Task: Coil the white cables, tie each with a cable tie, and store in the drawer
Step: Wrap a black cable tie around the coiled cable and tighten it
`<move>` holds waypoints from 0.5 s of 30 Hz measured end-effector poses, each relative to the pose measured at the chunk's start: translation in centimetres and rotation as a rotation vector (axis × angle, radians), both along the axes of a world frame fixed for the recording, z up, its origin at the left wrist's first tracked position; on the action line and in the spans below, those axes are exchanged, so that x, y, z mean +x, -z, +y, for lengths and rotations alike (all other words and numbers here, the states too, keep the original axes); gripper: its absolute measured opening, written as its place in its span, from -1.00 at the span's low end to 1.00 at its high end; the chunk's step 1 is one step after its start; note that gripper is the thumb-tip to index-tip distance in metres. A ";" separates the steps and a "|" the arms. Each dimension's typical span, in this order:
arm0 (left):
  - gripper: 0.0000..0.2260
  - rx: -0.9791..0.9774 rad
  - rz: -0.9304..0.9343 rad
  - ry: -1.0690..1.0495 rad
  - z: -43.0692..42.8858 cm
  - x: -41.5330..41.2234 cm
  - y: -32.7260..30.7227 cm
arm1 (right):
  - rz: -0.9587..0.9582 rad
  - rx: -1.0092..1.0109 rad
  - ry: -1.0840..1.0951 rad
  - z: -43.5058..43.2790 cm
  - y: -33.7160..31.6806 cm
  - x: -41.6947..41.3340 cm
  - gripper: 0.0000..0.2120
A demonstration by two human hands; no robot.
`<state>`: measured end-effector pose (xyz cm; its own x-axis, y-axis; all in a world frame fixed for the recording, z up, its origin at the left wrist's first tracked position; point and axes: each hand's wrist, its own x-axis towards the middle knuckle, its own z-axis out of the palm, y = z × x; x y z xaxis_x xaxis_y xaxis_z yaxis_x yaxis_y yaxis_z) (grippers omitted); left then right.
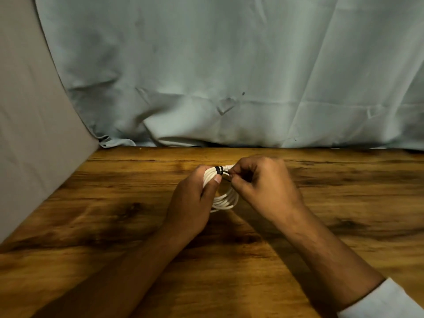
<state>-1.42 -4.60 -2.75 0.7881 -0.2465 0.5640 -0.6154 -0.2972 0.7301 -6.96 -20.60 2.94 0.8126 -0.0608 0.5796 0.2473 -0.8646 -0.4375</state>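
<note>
Our left grip (195,198) holds the white cable coil (226,199) over the table (114,226). Our right grip (261,180) pinches the end of the black tie (219,170) wrapped round the top. We should pull it snug and keep the loops together.

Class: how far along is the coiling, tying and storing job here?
Done: the white cable is coiled. In hand: the left hand grips the coil while the right hand pinches at the black cable tie wrapped round it. Left: storing it; no drawer is in view.
</note>
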 end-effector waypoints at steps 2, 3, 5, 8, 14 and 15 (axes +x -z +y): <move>-0.84 0.015 -0.012 -0.015 0.0 0.0 0.1 | -0.004 -0.045 0.038 0.3 0.0 0.0 -0.91; -0.85 0.027 -0.018 -0.022 -0.1 0.0 0.2 | -0.005 -0.059 0.055 0.5 0.0 0.0 -0.91; -0.88 0.043 -0.028 -0.042 -0.1 0.0 0.3 | -0.010 -0.068 0.080 0.6 0.0 0.0 -0.88; -0.84 0.058 -0.053 -0.058 -0.3 0.0 0.2 | -0.003 -0.079 0.106 0.7 -0.1 0.0 -0.90; -0.89 0.114 -0.112 -0.076 -0.1 0.0 0.1 | 0.011 -0.129 0.083 0.9 -0.1 -0.2 -0.92; -0.89 0.115 -0.115 -0.074 -0.1 0.0 0.1 | 0.003 -0.119 0.082 1.0 0.0 -0.1 -0.92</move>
